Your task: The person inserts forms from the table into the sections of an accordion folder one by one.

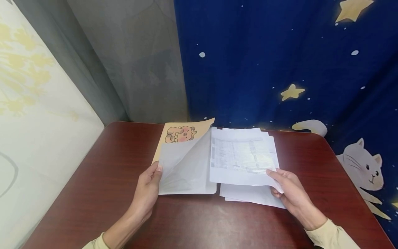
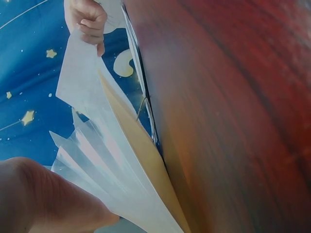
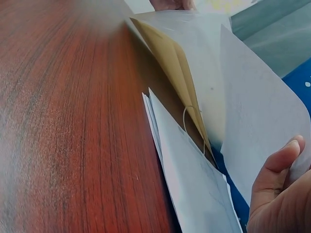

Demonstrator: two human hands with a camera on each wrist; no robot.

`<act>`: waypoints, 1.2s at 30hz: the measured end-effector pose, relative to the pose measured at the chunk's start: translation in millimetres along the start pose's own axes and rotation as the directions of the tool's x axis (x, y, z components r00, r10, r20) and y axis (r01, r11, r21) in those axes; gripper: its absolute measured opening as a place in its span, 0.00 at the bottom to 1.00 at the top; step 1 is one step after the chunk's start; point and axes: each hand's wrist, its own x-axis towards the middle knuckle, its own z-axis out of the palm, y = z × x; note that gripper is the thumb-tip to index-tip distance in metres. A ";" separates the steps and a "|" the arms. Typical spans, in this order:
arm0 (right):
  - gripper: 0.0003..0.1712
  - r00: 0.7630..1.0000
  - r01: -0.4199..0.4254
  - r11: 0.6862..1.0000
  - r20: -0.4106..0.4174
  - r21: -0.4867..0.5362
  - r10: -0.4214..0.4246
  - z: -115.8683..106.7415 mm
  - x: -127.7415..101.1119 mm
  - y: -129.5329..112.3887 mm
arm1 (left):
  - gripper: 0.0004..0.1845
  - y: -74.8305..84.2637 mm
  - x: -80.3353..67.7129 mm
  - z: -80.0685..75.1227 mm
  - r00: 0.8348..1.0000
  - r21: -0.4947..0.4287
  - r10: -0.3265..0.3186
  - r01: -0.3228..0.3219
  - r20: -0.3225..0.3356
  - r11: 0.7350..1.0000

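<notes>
Both hands are at work: a folder (image 1: 186, 162) flap is pinched up by the left hand (image 1: 147, 188), a printed sheet (image 1: 242, 159) gripped by the right hand (image 1: 290, 193) above a stack (image 1: 248, 195) on the bench (image 1: 199, 221).

Your left hand (image 1: 149, 188) reaches forward with its thumb curled over an edge; your right hand (image 1: 287, 190) pinches, thumb on top.

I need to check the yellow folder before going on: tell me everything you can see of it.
The yellow cartoon-printed folder lies flat on the dark red wooden table, left of the printed white sheets. Its translucent plastic sleeves are lifted and fanned open; the left hand grips their near left corner. The back cover looks like thin card or plastic.
</notes>
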 end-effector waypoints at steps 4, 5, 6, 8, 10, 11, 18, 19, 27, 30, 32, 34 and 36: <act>0.22 1.000 0.003 1.000 -0.016 0.000 -0.003 1.7 -0.8 -0.4 | 0.21 -0.5 0.6 0.2 1.000 0.003 -0.001 0.001 0.004 1.000; 0.22 1.000 0.004 1.000 -0.020 0.002 -0.004 1.8 -0.9 -0.5 | 0.21 -0.6 0.8 0.3 1.000 0.003 0.000 0.000 0.006 1.000; 0.23 1.000 0.005 1.000 -0.024 0.005 -0.005 1.8 -0.9 -0.7 | 0.21 -0.8 0.9 0.3 1.000 0.004 0.000 0.000 0.007 1.000; 0.25 1.000 0.003 1.000 -0.028 0.008 -0.003 1.7 -0.9 -1.3 | 0.21 -1.1 1.0 0.4 1.000 0.003 0.000 0.000 0.011 1.000; 0.28 1.000 0.001 1.000 -0.027 0.008 -0.001 1.6 -0.6 -1.9 | 0.21 -1.4 1.1 0.5 1.000 0.002 0.001 -0.001 0.014 1.000; 0.29 1.000 0.000 1.000 -0.024 0.006 0.000 1.6 -0.5 -2.2 | 0.21 -1.5 1.1 0.5 1.000 0.000 0.001 -0.001 0.014 1.000; 0.29 1.000 0.010 1.000 -0.005 -0.010 -0.010 4.7 -0.2 -2.3 | 0.21 -1.2 0.7 0.5 1.000 -0.009 0.009 -0.009 0.017 1.000; 0.28 1.000 0.012 1.000 -0.002 -0.011 -0.012 5.6 0.1 -2.1 | 0.21 -1.2 0.7 0.5 1.000 -0.009 0.009 -0.009 0.017 1.000; 0.28 1.000 0.028 0.999 0.015 -0.032 -0.028 16.3 3.7 -2.0 | 0.21 -1.4 1.1 0.4 1.000 -0.010 0.008 -0.008 0.018 1.000; 0.30 0.999 0.028 0.999 0.020 -0.033 -0.027 21.1 5.5 -2.2 | 0.21 -1.4 1.2 0.3 1.000 -0.013 0.008 -0.008 0.018 1.000; 0.30 0.999 0.026 0.999 0.020 -0.033 -0.025 24.3 6.5 -2.0 | 0.21 -1.5 1.1 0.3 1.000 -0.011 0.008 -0.008 0.017 1.000; 0.30 0.999 0.026 0.999 0.024 -0.033 -0.025 27.0 7.6 -1.3 | 0.21 -1.7 1.1 0.4 1.000 -0.010 0.008 -0.008 0.017 1.000; 0.29 0.999 0.028 0.999 0.028 -0.033 -0.027 29.7 8.5 -0.6 | 0.21 -1.9 1.1 0.4 1.000 -0.006 0.007 -0.007 0.018 1.000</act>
